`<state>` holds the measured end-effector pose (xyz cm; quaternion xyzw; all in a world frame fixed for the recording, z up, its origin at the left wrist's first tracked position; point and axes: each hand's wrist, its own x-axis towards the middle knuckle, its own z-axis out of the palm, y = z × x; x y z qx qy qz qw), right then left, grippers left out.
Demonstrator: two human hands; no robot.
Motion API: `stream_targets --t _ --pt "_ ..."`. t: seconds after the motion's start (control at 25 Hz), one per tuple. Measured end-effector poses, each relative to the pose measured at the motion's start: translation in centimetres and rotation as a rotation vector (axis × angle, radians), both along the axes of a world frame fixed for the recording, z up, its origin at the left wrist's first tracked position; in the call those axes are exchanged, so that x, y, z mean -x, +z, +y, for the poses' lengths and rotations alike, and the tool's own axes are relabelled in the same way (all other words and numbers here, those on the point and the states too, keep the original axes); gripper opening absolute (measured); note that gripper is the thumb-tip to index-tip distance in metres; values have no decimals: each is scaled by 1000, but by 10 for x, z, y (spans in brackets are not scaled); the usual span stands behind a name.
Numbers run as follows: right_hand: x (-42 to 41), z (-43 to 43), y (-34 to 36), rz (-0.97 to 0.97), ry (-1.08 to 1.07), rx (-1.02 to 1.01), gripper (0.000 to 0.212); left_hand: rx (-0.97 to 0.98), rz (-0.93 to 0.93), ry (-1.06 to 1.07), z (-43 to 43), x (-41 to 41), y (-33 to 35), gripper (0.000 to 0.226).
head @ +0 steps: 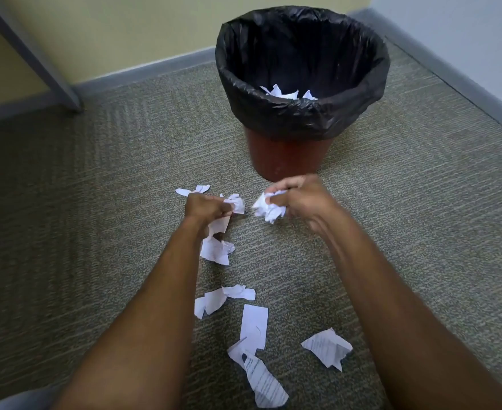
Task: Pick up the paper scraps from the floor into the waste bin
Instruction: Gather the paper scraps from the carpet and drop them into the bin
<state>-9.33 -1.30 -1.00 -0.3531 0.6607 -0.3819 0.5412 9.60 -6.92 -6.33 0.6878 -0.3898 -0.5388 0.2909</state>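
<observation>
Left hand clutches crumpled paper, right hand grips a paper wad, both just before the bin. Loose scraps lie on the floor; some sit inside the bin.

Printed lines on the paper scraps seem too blurred to read.

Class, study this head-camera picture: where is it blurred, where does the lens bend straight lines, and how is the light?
Head view: motion blur smears the right hand and its forearm; the left hand is sharper. The wide lens bows the baseboard. Light is soft and even; the bin liner shows faint sheen; scraps cast weak shadows.
</observation>
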Motion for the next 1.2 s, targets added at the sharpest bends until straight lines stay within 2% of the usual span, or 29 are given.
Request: stream_targets --t 0.12,0.24,0.32,0.4,0.56,0.6,0.64,0.72,0.8,0.84,0.88,0.96,1.04,1.12,1.2 --pt "12 -10 53 -247 21 74 16 13 197 40 -23 4 52 17" --pt "25 -17 101 -362 48 197 15 85 371 -38 -49 12 119 10" --pt "38 -28 126 -364 0 284 15 139 402 -180 -65 30 161 11" --pt "53 -48 147 -334 -128 359 15 195 354 -292 -80 54 198 10" --pt "78 -96 154 -185 -365 351 13 175 279 -319 -101 99 232 12" --pt "83 -104 151 -135 -380 311 9 147 245 -335 -102 108 234 8" --pt "86 -111 148 -107 -375 260 18 121 199 -356 -101 116 235 11" --pt "91 -118 145 -112 -298 138 44 83 99 -426 -101 123 236 38" --pt "93 -114 148 -152 -219 74 54 107 -37 -487 -104 116 237 62" --pt "94 -108 150 -170 -217 82 53 182 -90 -460 -105 107 235 60" --pt "94 -101 152 -186 -235 120 47 297 -131 -385 -107 95 229 47" --pt "89 -80 153 -231 -270 267 23 480 -241 -150 -108 62 205 24" --pt "72 -57 149 -203 -140 377 7 510 -427 32 -105 25 161 25" --pt "45 -40 132 -154 108 389 6 442 -612 -16 -102 -6 105 26" --pt "13 -33 97 -26 345 294 5 316 -732 -284 -96 -23 53 29"
